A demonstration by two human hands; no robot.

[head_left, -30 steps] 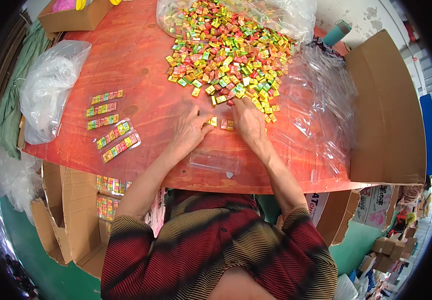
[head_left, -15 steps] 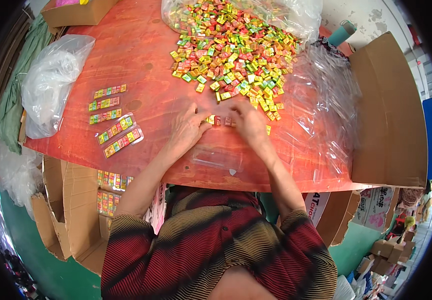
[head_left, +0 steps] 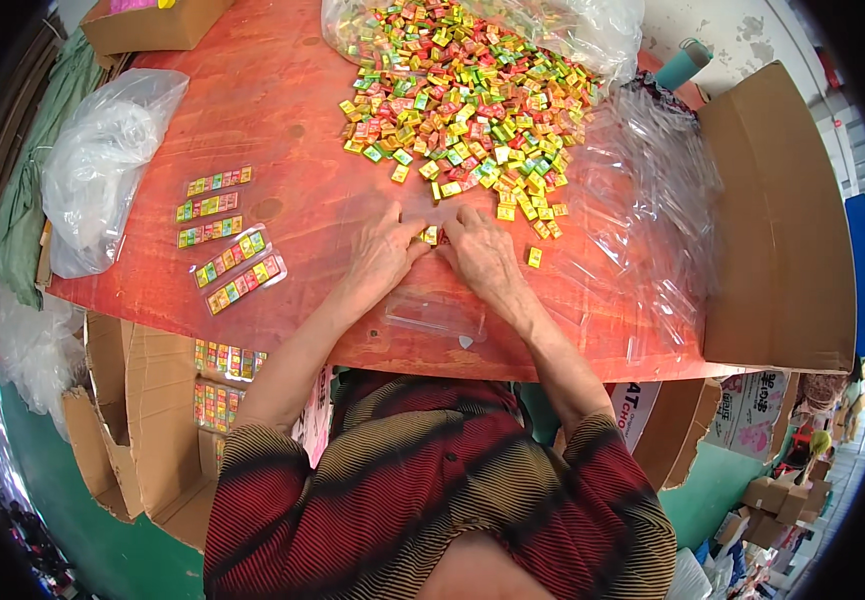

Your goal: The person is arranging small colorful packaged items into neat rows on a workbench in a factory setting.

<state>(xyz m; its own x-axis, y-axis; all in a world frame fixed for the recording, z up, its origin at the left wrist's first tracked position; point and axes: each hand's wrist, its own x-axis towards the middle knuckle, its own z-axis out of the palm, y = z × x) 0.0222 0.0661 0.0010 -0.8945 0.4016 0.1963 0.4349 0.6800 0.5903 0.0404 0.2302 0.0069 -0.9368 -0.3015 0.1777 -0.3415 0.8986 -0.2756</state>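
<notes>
My left hand (head_left: 380, 252) and my right hand (head_left: 482, 255) meet over the middle of the red table. Their fingers are bent and pinched round a short row of small coloured boxes (head_left: 429, 235); a yellow one shows between the fingertips, and the fingers hide most of the others. Just beyond lies a big heap of small boxes (head_left: 472, 120) in yellow, red, green and orange. One loose yellow box (head_left: 534, 257) sits to the right of my right hand. Nearer to me is an unfilled clear plastic tray (head_left: 432, 318).
Several box-filled clear trays (head_left: 242, 285) lie at the left, near a clear plastic bag (head_left: 107, 160). Clear plastic trays (head_left: 652, 220) are piled at the right beside a tall cardboard panel (head_left: 777, 220). Below the left table edge, an open carton (head_left: 162, 410) holds packed trays.
My right hand has moved slightly left and its fingers have closed in beside my left hand's. The row of boxes between them is now mostly covered. My left hand has hardly moved.
</notes>
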